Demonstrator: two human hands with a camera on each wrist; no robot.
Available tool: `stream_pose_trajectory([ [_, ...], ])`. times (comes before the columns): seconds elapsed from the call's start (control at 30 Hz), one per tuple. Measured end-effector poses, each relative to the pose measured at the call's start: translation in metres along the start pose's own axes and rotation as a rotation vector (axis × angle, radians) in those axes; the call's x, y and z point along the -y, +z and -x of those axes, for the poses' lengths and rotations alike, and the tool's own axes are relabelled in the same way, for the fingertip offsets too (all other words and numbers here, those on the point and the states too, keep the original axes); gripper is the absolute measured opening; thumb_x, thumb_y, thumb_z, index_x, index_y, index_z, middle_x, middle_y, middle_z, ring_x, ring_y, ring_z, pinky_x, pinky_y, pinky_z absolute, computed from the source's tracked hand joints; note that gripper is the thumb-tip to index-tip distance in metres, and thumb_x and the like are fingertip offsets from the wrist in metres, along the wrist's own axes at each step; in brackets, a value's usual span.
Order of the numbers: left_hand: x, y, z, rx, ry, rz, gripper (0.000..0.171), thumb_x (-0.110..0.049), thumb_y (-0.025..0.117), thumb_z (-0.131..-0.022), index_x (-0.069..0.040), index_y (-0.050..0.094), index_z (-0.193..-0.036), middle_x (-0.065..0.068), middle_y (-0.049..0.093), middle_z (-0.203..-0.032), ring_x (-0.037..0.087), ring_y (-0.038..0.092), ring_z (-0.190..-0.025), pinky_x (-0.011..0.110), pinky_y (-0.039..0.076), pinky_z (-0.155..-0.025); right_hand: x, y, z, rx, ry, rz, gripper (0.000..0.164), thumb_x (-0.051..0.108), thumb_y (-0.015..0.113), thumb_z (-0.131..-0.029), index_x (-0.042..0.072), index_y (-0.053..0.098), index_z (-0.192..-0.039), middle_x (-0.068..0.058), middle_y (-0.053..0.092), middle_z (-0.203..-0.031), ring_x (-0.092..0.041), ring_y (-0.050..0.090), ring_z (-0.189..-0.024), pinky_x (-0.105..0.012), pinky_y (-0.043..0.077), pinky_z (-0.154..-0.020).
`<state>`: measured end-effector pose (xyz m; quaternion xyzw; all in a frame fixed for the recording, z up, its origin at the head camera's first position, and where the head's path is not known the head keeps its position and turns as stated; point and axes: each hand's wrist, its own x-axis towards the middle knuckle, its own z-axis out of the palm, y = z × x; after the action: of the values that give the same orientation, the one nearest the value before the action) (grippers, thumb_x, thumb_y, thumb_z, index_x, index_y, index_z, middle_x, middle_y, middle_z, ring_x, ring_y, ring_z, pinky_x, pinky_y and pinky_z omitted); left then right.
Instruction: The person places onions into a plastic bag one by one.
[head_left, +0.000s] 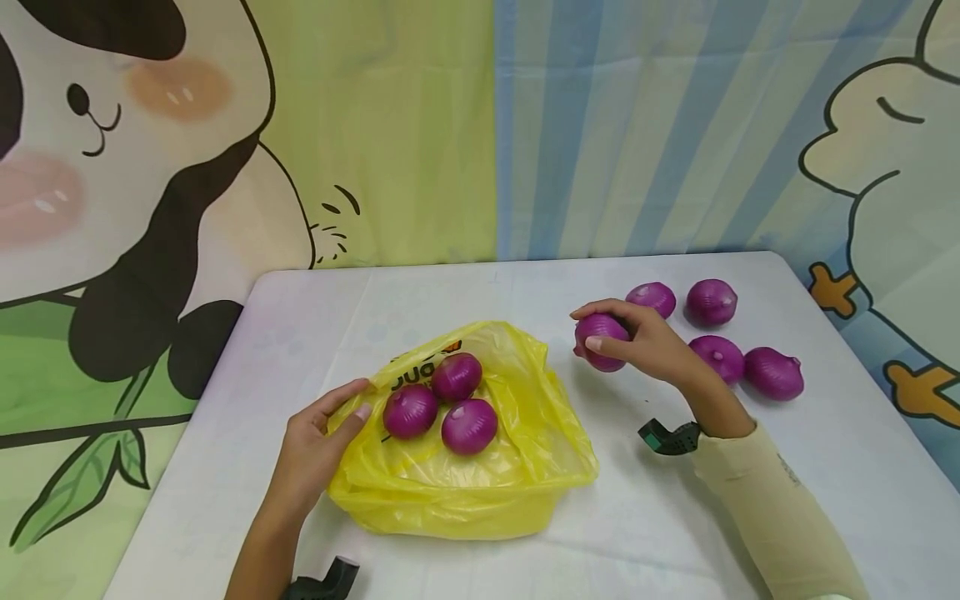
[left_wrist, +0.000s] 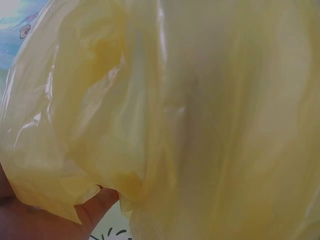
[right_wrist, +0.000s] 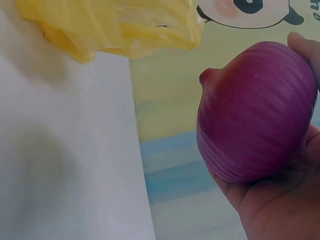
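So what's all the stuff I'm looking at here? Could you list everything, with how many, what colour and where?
Plastic bag: one, yellow with dark print, open on the table
Bagged onions: three, purple, inside the bag
Held onion: one, purple, in the right hand
Loose onions: four, purple, table's right side
Table: one, white, under the bag
Backdrop: green and blue-striped, behind the table
Cartoon panda: one, black and white, backdrop's left
Wrist cameras: two, black, one per wrist
Sleeve: one, beige, right forearm
Left hand: one, bare, holding the bag's left edge
Right hand: one, bare, gripping an onion
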<state>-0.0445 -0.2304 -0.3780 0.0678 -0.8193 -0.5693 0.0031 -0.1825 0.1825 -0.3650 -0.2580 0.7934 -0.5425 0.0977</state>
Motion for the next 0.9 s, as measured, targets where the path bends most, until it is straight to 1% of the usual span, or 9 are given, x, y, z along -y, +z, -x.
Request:
stream_pose_trajectory([
  [0.2, 0.001, -0.001, 0.0, -0.003, -0.007, -0.006, 0.044, -0.027, 0.062, -0.097, -0.007, 0.056, -0.136, 0.004, 0.055, -0.138, 0.017, 0.041, -0.135, 0.011, 0.036, -0.098, 0.01, 0.001, -0.008, 0.047, -0.03, -0.074, 0.036, 0.012, 0.064, -0.095, 0.008, 0.058, -0.13, -0.013, 0.067, -0.112, -0.027, 0.066, -0.098, -0.037, 0.057, -0.083],
  [0.33, 0.001, -0.001, 0.0, -0.007, -0.013, -0.009, 0.045, -0.028, 0.062, -0.097, -0.008, 0.056, -0.137, 0.004, 0.055, -0.138, 0.017, 0.041, -0.135, 0.01, 0.036, -0.098, 0.018, 0.002, -0.012, 0.073, -0.056, -0.116, 0.036, 0.011, 0.062, -0.095, 0.006, 0.058, -0.13, -0.012, 0.064, -0.119, -0.029, 0.066, -0.1, -0.038, 0.057, -0.083],
  [0.47, 0.001, -0.001, -0.001, -0.005, -0.012, -0.005, 0.045, -0.027, 0.062, -0.097, -0.008, 0.055, -0.137, 0.004, 0.055, -0.138, 0.017, 0.041, -0.135, 0.011, 0.037, -0.098, 0.024, 0.007, -0.018, 0.101, -0.083, -0.165, 0.037, 0.01, 0.063, -0.095, 0.004, 0.057, -0.13, -0.017, 0.058, -0.126, -0.032, 0.066, -0.099, -0.041, 0.057, -0.083],
  [0.63, 0.001, -0.002, -0.001, -0.006, -0.008, 0.003, 0.044, -0.027, 0.062, -0.097, -0.008, 0.056, -0.136, 0.004, 0.055, -0.138, 0.017, 0.041, -0.135, 0.011, 0.037, -0.097, 0.03, 0.012, -0.026, 0.133, -0.126, -0.213, 0.038, 0.009, 0.063, -0.094, 0.002, 0.056, -0.13, -0.022, 0.056, -0.126, -0.034, 0.067, -0.097, -0.043, 0.057, -0.082],
  [0.77, 0.002, -0.003, 0.0, -0.014, -0.006, 0.011, 0.044, -0.027, 0.062, -0.097, -0.008, 0.056, -0.136, 0.004, 0.055, -0.137, 0.017, 0.041, -0.134, 0.01, 0.037, -0.097, 0.035, 0.015, -0.032, 0.151, -0.169, -0.238, 0.038, 0.008, 0.063, -0.094, -0.001, 0.055, -0.13, -0.018, 0.056, -0.127, -0.036, 0.067, -0.097, -0.044, 0.057, -0.082],
  [0.9, 0.002, -0.003, 0.0, -0.012, -0.005, 0.015, 0.044, -0.027, 0.062, -0.097, -0.007, 0.056, -0.136, 0.004, 0.055, -0.137, 0.017, 0.041, -0.134, 0.011, 0.038, -0.097, 0.042, 0.021, -0.039, 0.175, -0.19, -0.251, 0.038, 0.012, 0.064, -0.094, 0.0, 0.056, -0.129, -0.015, 0.057, -0.127, -0.036, 0.066, -0.097, -0.046, 0.057, -0.081],
])
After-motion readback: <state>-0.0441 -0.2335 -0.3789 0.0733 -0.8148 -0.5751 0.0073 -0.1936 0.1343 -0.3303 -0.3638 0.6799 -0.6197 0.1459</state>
